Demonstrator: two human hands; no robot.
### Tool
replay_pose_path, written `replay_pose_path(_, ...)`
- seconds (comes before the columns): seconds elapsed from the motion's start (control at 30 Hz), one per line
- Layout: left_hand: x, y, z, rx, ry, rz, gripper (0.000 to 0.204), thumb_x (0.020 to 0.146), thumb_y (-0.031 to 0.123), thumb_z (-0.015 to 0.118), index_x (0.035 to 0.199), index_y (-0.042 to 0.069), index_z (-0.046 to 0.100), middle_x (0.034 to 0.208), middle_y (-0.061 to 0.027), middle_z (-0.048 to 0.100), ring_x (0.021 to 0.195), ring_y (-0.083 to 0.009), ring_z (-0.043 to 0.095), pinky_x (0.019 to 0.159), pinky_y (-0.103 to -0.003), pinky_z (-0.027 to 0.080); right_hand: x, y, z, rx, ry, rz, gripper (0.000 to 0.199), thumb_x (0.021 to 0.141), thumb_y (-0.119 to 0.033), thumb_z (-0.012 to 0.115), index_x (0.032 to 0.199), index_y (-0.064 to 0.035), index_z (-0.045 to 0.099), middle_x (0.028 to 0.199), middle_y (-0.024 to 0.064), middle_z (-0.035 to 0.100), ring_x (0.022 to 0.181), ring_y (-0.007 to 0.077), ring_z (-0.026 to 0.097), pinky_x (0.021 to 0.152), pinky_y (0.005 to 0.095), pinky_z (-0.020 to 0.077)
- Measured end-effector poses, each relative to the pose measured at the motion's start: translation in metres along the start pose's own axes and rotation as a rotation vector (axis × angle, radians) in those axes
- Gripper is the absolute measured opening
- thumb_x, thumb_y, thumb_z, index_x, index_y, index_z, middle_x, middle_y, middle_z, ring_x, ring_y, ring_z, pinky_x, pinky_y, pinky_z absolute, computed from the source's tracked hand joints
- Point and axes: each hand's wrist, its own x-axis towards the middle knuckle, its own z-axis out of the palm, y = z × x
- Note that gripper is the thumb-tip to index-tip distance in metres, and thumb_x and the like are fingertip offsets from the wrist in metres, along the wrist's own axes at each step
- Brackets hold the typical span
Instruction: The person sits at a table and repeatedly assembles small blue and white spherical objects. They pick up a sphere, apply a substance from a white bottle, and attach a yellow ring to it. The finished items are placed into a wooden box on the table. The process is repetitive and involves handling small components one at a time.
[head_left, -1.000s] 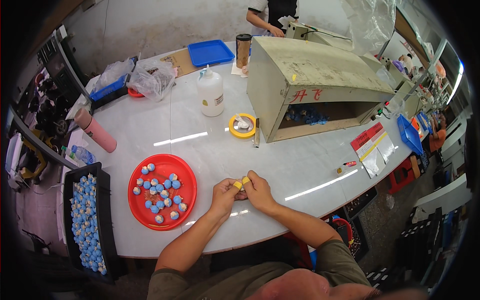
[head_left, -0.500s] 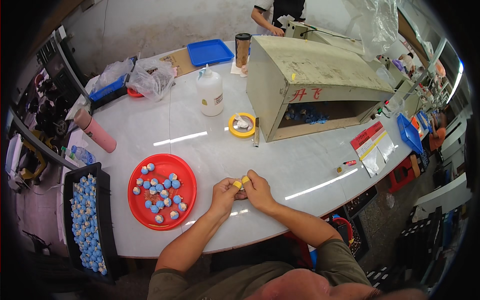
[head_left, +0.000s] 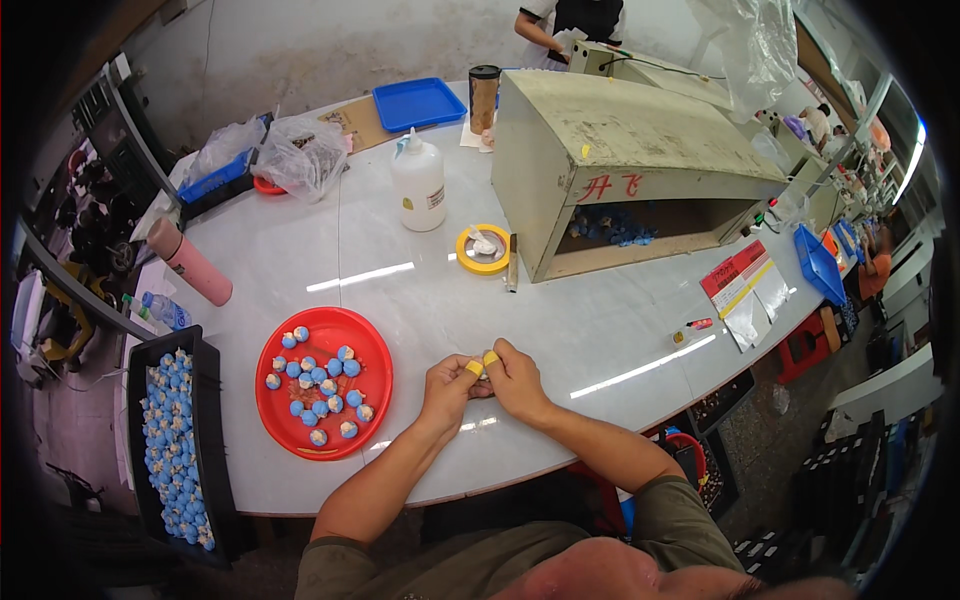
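My left hand [head_left: 447,393] and my right hand [head_left: 517,383] meet over the front of the table, fingers curled and thumb tips pressed close together. Yellow tape is wrapped round each thumb. Whatever they pinch between them is small and mostly covered by the fingers, so I cannot make it out. To the left of my left hand lies a round red tray [head_left: 278,418] holding several small blue balls [head_left: 320,375] with pale, cream-coloured patches.
A black bin [head_left: 222,430] full of similar balls stands at the far left. Beyond my hands are a white squeeze bottle [head_left: 418,185], a yellow tape roll [head_left: 482,266] and a large open-fronted metal box [head_left: 640,130]. Leaflets [head_left: 745,285] lie right. A co-worker stands behind the table.
My hands stay together in almost the same place. Across the table, the co-worker has shifted a little to the right and raised their hand.
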Motion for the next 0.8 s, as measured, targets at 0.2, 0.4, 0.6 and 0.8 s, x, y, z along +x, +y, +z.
replay_pose_path(0.2,0.0,0.0,0.0,0.005,0.005,-0.003,0.013,0.098,0.01,0.057,0.103,-0.001,0.063,0.093,-0.0112,0.069,0.076,-0.0164,0.068,0.072,-0.029,0.057,-0.001,-0.001,-0.001,0.012,0.001,-0.002,0.026,0.097,-0.022,0.051,0.08,-0.0033,0.048,0.067,0.0181,0.057,0.062,0.0363,0.057,0.058,0.0453,0.042)
replay_pose_path(0.4,0.0,-0.001,0.0,0.021,0.002,-0.001,0.013,0.099,0.011,0.056,0.103,0.0,0.063,0.093,-0.0108,0.069,0.076,-0.0171,0.068,0.073,-0.03,0.058,-0.001,0.001,0.001,0.01,0.01,0.0,0.026,0.097,-0.022,0.051,0.08,-0.0031,0.048,0.067,0.018,0.056,0.061,0.0357,0.056,0.057,0.045,0.0416)
replay_pose_path(0.6,0.002,-0.001,-0.001,0.024,-0.013,0.003,0.014,0.099,0.013,0.058,0.104,0.0,0.062,0.095,-0.0111,0.069,0.078,-0.0176,0.069,0.074,-0.031,0.058,0.0,0.001,-0.001,0.027,0.012,0.002,0.026,0.097,-0.022,0.052,0.08,-0.0028,0.048,0.066,0.0175,0.056,0.06,0.0343,0.056,0.057,0.044,0.0416)
replay_pose_path(0.8,0.002,-0.003,0.0,0.068,0.019,0.128,0.019,0.1,0.016,0.061,0.108,0.0,0.061,0.1,-0.0117,0.069,0.086,-0.0171,0.068,0.078,-0.031,0.058,0.002,0.011,0.002,0.199,0.038,-0.042,0.02,0.099,-0.019,0.053,0.088,-0.0024,0.053,0.072,0.0114,0.057,0.061,0.0219,0.054,0.057,0.0388,0.0434)
